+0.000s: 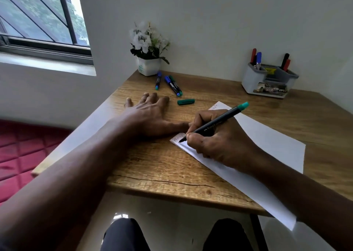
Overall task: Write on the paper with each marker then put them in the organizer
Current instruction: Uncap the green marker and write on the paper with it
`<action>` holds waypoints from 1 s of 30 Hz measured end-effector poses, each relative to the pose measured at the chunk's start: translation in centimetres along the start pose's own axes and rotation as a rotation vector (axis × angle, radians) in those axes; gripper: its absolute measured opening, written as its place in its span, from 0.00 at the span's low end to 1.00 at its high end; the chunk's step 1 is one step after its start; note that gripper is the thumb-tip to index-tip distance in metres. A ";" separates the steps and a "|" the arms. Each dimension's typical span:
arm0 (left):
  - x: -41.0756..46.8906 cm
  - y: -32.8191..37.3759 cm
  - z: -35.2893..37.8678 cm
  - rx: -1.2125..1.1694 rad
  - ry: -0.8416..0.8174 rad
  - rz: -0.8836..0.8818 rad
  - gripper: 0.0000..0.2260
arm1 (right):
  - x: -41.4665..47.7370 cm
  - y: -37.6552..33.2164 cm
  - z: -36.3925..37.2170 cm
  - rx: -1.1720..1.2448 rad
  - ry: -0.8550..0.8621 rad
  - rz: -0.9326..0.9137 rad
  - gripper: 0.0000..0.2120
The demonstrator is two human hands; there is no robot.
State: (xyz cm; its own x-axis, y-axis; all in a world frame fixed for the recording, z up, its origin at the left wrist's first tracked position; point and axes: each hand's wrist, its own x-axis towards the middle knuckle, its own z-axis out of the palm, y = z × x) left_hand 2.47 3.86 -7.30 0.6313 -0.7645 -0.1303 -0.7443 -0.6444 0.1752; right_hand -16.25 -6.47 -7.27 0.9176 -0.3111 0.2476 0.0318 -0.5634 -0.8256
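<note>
R hand (215, 136) pinches green marker (219, 120), tip on paper (267, 141); L hand (149, 115) flat, fingers spread, on desk (152, 164) nr left edge, beside green cap (185, 101).

Soft daylight enters from the window (40, 19) at upper left, leaving the room dim and the near foreground dark. The white paper (267, 141) catches the light, and a pale glare lies on the floor (118, 215). The wide lens bends the table (172, 176) edges, and detail looks slightly soft.

A white flower pot (148, 67) stands at the wooden table (152, 164)'s far corner, near a window (38, 17)
</note>
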 end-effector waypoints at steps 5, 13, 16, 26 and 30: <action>-0.3 0.3 -0.1 -0.007 0.001 -0.007 0.61 | 0.1 -0.1 0.0 -0.042 -0.010 -0.023 0.06; 0.0 0.1 -0.1 -0.011 -0.002 -0.005 0.61 | -0.1 -0.2 -0.1 -0.009 -0.018 0.003 0.05; 0.1 0.1 0.0 -0.011 0.007 -0.004 0.62 | 0.0 -0.2 -0.2 -0.020 -0.012 0.004 0.06; -0.3 0.2 -0.2 -0.023 0.017 -0.010 0.60 | -0.2 -0.3 -0.1 0.011 0.013 0.015 0.04; -0.5 0.4 -0.3 -0.026 0.009 -0.009 0.61 | -0.3 -0.4 -0.2 0.029 0.016 0.008 0.05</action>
State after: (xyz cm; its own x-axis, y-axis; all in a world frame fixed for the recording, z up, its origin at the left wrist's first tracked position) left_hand 1.92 3.94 -6.91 0.6398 -0.7586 -0.1232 -0.7328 -0.6505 0.1997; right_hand -16.62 -6.35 -6.93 0.9112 -0.3281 0.2491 0.0360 -0.5389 -0.8416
